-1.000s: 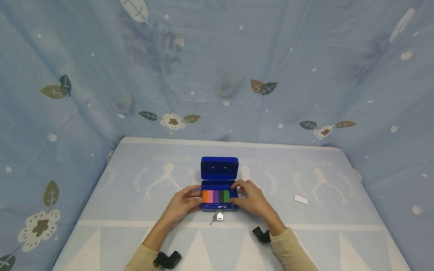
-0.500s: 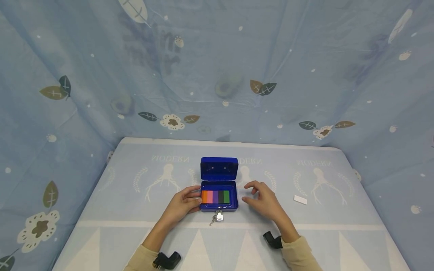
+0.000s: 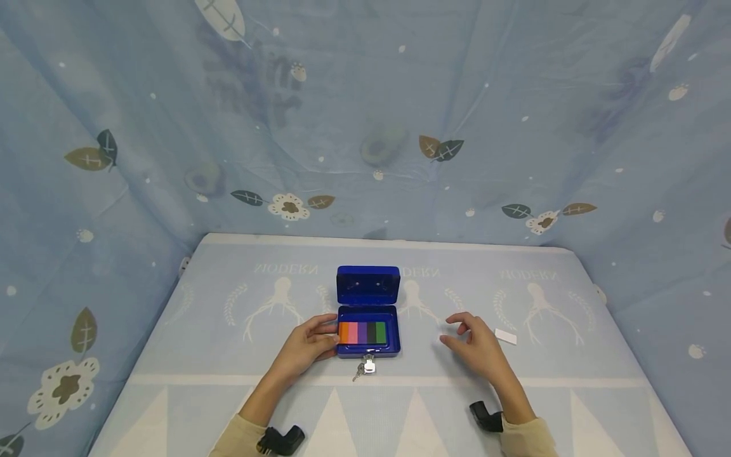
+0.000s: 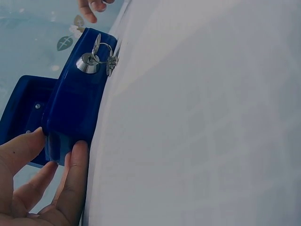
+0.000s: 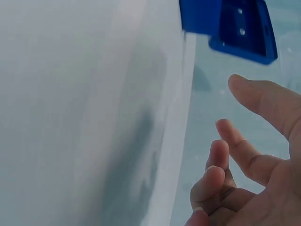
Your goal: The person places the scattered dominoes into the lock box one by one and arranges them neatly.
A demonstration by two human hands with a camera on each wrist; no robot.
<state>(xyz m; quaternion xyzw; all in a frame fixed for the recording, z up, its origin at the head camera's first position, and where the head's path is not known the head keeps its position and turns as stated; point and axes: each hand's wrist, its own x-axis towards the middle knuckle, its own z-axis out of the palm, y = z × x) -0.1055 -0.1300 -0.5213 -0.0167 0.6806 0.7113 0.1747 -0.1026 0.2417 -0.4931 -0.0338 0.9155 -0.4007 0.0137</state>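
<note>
A blue metal cash box (image 3: pixel 389 350) stands on the table with its lid (image 3: pixel 368 285) raised. Inside lies a row of coloured blocks (image 3: pixel 362 333): orange, pink, purple, dark and green. Keys (image 4: pixel 112 63) hang from the lock (image 4: pixel 88 63) on its front wall. My left hand (image 3: pixel 308 344) grips the left end of the box, thumb at the upper edge and fingers against the side wall. My right hand (image 3: pixel 478 348) hovers right of the box, holding nothing, its fingers loosely bent and apart from the thumb. A white block (image 3: pixel 506 337) lies just beyond it.
The table (image 3: pixel 228 368) has a pale printed cover. Patterned blue cloth (image 3: pixel 365 127) rises behind it and on both sides. A black wrist mount (image 3: pixel 283 439) sits on the left wrist, another mount (image 3: pixel 487 417) on the right.
My right hand has left the right part of the box and moved rightward, to near the white block. The left hand keeps its place on the box, and the coloured blocks stay put.
</note>
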